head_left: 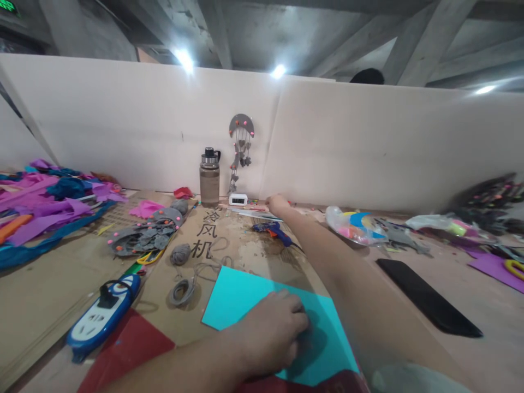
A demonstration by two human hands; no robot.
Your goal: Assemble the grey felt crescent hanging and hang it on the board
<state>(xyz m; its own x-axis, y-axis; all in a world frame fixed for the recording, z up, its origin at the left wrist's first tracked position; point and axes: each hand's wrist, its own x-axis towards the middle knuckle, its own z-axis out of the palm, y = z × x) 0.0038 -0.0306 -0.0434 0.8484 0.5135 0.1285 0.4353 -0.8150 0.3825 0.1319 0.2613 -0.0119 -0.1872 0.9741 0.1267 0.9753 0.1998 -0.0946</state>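
My left hand (274,330) rests on a turquoise sheet (237,292) at the near edge of the table. Its fingers are curled, and anything inside them is hidden. My right hand (278,203) is stretched far out to the foot of the white partition, beside thin stick-like items (254,212) and a small white digital clock (238,200). The fingers there are too small and blurred to read. Under that forearm, a blue hot glue gun (276,232) lies on the cardboard. Grey yarn, a ball (180,254) and a loose coil (181,292), is left of the sheet.
A bottle (210,180) stands by the partition (143,120), where a grey moon-shaped hanging ornament (241,125) is fixed. Left are a blue-white power strip (104,314), grey felt pieces (147,234) and coloured scraps (61,196). A black phone-like slab (428,297) and plastic bag (352,226) lie right.
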